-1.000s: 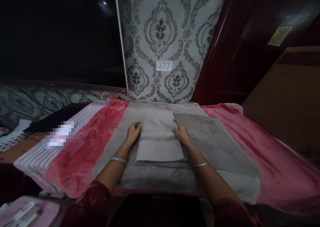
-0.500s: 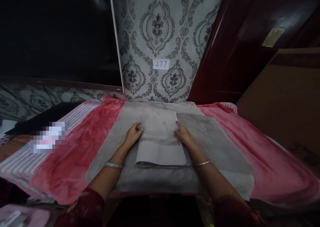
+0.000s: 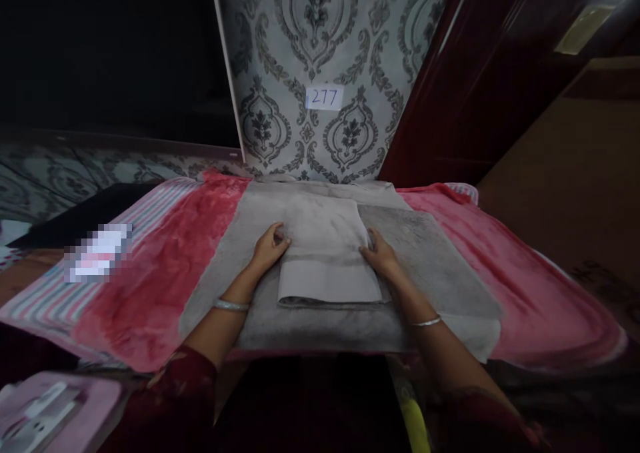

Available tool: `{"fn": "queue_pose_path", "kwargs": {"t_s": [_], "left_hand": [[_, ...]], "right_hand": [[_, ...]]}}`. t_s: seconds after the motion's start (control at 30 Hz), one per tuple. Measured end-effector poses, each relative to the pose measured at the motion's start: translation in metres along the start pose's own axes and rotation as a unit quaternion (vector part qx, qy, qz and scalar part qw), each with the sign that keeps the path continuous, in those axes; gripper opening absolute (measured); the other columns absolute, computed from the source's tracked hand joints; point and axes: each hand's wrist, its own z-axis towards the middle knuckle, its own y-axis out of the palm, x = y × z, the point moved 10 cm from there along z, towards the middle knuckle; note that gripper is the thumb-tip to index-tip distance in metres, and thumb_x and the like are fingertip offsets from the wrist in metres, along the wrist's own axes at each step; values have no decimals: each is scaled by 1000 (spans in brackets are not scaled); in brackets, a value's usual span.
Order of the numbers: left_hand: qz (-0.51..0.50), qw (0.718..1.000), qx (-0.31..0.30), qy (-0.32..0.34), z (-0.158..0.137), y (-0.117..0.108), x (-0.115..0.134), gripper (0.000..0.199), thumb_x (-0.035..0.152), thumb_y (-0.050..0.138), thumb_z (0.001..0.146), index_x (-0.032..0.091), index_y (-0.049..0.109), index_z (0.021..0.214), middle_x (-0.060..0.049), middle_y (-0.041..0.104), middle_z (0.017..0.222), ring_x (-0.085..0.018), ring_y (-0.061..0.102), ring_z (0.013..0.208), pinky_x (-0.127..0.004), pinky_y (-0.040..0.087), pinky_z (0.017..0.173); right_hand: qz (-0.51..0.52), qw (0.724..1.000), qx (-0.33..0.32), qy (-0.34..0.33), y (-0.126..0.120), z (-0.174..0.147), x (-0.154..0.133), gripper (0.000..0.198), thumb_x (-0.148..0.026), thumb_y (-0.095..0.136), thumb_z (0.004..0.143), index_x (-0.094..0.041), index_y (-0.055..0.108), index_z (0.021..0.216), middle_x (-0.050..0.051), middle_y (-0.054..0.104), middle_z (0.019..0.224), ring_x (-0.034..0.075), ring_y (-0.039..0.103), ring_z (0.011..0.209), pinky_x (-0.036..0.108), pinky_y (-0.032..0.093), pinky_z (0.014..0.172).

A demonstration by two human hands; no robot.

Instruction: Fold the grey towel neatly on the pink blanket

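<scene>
A light grey cloth (image 3: 327, 280), folded into a narrow panel with its layered edge toward me, lies on a larger spread of grey plush fabric (image 3: 320, 330). My left hand (image 3: 270, 245) rests at the panel's left side, its thumb and forefinger parted around a small gap. Along the right side, my right hand (image 3: 380, 252) lies with the thumb tip on the panel's edge and the curved fingers apart from it. Neither hand is visibly clamped on the fabric. Part of the fingers' undersides is hidden.
Beneath the grey fabric is a red and pink blanket (image 3: 155, 273) over a striped cover (image 3: 43, 286). A pixelated object (image 3: 100, 253) lies at left. A dark screen (image 3: 110, 53) and a wall card (image 3: 325, 97) are behind; a brown board (image 3: 570, 173) stands at right.
The view has tipped downward, so the scene sits higher. My right hand has shifted slightly right and its thumb and fingers have spread more; the left hand barely moved against the cloth.
</scene>
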Motion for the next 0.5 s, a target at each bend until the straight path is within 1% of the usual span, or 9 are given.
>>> {"fn": "queue_pose_path", "kwargs": {"t_s": [0.17, 0.23, 0.3, 0.33, 0.4, 0.47, 0.5], "left_hand": [[-44, 998, 24, -27, -4, -4, -4, 69, 35, 67, 76, 15, 49, 140, -3, 60, 99, -11, 50, 66, -26, 44, 66], [-68, 996, 3, -51, -8, -1, -7, 74, 38, 67, 77, 16, 45, 143, -3, 59, 99, -12, 50, 68, -26, 45, 67], [-88, 993, -29, -70, -14, 7, -6, 81, 41, 68, 77, 17, 39, 148, -4, 57, 100, -13, 53, 71, -27, 47, 69], [-90, 993, -36, -72, -18, 9, -5, 86, 41, 69, 76, 17, 35, 151, -4, 56, 103, -14, 55, 75, -29, 48, 72], [-75, 995, -24, -57, -24, 9, 2, 98, 37, 74, 71, 19, 28, 155, -7, 54, 109, -19, 57, 90, -33, 50, 84], [-48, 998, -7, -29, -30, 9, 10, 103, 29, 77, 67, 21, 26, 156, -8, 50, 114, -24, 56, 106, -39, 48, 96], [-36, 999, -3, -18, -32, 9, 14, 104, 25, 76, 66, 22, 26, 157, -8, 49, 115, -25, 54, 111, -41, 46, 101]], "right_hand": [[70, 997, -39, -11, -4, -35, 16, 77, -41, 62, 83, -15, 41, 153, 14, 65, 133, 29, 64, 115, 39, 50, 96], [95, 994, -45, -24, -4, -47, 16, 79, -40, 64, 81, -15, 41, 153, 14, 60, 139, 29, 61, 120, 40, 49, 100], [123, 990, -44, -45, -4, -55, 13, 81, -36, 64, 78, -15, 39, 153, 13, 53, 148, 27, 55, 130, 39, 45, 106], [138, 988, -43, -57, -4, -57, 11, 81, -34, 63, 78, -16, 39, 153, 12, 50, 151, 26, 51, 134, 38, 43, 108], [159, 984, -45, -70, -4, -59, 10, 77, -30, 60, 78, -17, 41, 152, 10, 50, 151, 25, 49, 135, 38, 41, 110], [159, 984, -42, -72, -5, -60, 13, 71, -27, 59, 76, -18, 48, 146, 9, 58, 143, 25, 55, 128, 38, 43, 107], [149, 986, -38, -68, -6, -61, 15, 67, -26, 59, 75, -18, 52, 141, 9, 63, 134, 25, 59, 121, 39, 45, 103]]}}
